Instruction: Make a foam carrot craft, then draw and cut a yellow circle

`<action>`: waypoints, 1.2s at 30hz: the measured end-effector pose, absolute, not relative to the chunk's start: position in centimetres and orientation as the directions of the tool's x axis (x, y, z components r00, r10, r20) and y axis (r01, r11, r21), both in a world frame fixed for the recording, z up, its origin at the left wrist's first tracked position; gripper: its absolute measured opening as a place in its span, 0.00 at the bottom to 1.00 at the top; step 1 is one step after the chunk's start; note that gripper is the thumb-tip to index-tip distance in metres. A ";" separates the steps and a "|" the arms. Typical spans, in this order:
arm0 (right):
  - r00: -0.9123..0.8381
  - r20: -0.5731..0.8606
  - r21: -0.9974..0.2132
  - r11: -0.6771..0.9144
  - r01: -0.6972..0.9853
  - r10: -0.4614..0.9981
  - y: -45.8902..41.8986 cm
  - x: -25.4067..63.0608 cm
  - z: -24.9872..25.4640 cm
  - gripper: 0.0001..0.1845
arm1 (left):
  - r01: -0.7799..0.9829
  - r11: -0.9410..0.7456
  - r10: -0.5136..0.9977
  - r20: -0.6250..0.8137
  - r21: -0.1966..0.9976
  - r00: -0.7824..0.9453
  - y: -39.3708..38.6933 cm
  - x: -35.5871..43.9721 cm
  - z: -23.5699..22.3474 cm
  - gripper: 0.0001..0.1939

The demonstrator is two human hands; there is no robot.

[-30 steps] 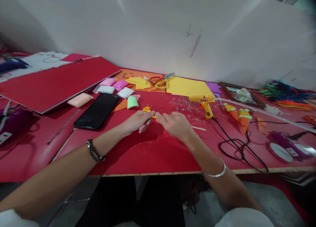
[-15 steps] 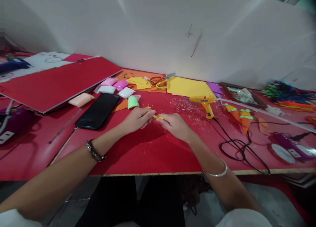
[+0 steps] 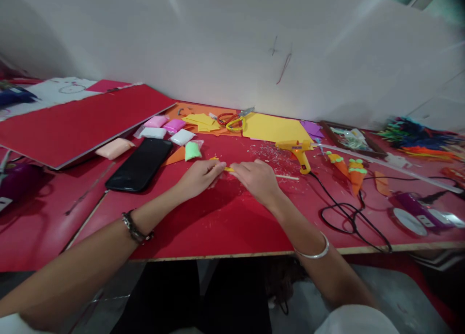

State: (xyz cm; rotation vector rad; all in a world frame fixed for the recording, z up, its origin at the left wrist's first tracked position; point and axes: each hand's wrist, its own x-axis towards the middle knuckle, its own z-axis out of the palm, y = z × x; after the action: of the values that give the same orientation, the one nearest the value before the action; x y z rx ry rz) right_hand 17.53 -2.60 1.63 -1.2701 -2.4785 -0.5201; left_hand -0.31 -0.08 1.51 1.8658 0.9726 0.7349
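Observation:
Over the middle of the red table (image 3: 218,222), a thin yellow strip (image 3: 228,169) runs between my two hands. The fingertips of my left hand (image 3: 201,175) are closed on its left end. Bent fingers of my right hand (image 3: 256,179) pinch the other end and hide most of it. A pale thin stick (image 3: 286,177) sticks out to the right from behind my right hand; whether it is joined to the strip is hidden. Just beyond my left hand lies a small yellow piece (image 3: 214,158), near a pack of green clay (image 3: 193,151).
A yellow glue gun (image 3: 298,152) with a black cord lies to the right, by two orange carrot-shaped cones (image 3: 356,174). On the left are a black phone (image 3: 140,164) and a red board (image 3: 83,120). Scissors (image 3: 236,119) and yellow sheets (image 3: 272,129) lie at the back.
My right hand has turned palm-down and come closer to my left. The pale stick now shows beyond it. The view has shifted slightly right.

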 end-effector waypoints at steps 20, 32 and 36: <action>-0.601 0.490 0.279 0.539 0.794 0.631 -2.3 18.0 1.4 0.20 | 0.024 0.299 0.771 -0.256 0.954 0.584 -0.6 0.1 1.6 0.23; -0.524 0.332 0.063 0.536 0.842 0.784 -2.5 17.4 1.4 0.17 | 0.337 -0.355 0.872 0.180 0.872 0.455 -0.1 -0.2 0.8 0.21; -0.459 0.289 -0.087 0.501 0.861 0.840 -2.6 17.3 1.4 0.25 | 0.327 -0.418 0.862 0.255 0.848 0.438 0.1 -0.4 0.9 0.19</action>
State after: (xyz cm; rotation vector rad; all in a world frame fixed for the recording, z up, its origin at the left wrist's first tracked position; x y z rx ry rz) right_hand 17.25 -2.57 1.39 -1.4334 -2.4543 -0.1031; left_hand -0.36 0.11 0.86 1.9517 1.0000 0.9191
